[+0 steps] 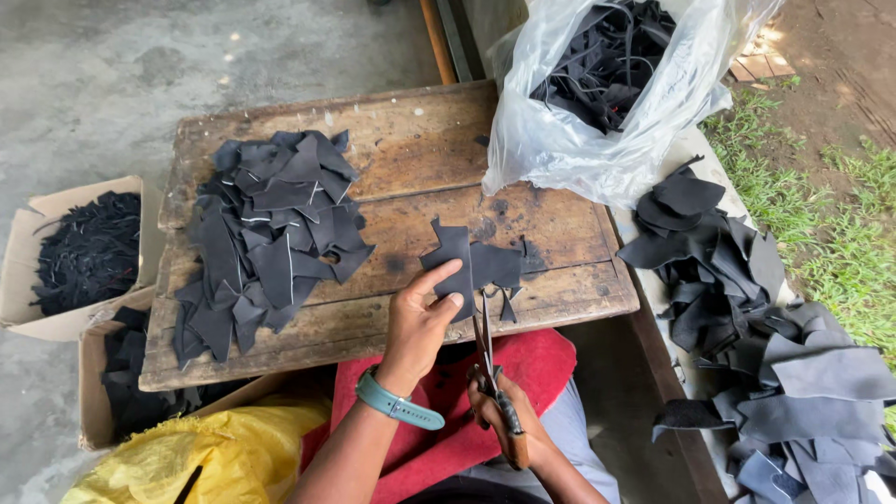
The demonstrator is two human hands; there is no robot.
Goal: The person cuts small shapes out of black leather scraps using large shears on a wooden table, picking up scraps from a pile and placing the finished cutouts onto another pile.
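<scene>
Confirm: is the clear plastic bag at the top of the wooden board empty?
No, the clear plastic bag on the wooden board is open and filled with dark strips and scraps that show through its mouth.

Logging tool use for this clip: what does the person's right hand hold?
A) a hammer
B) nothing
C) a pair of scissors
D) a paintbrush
C: the right hand grips a pair of scissors whose blades point up at the dark scrap piece that the left hand pins on the wooden board.
</scene>
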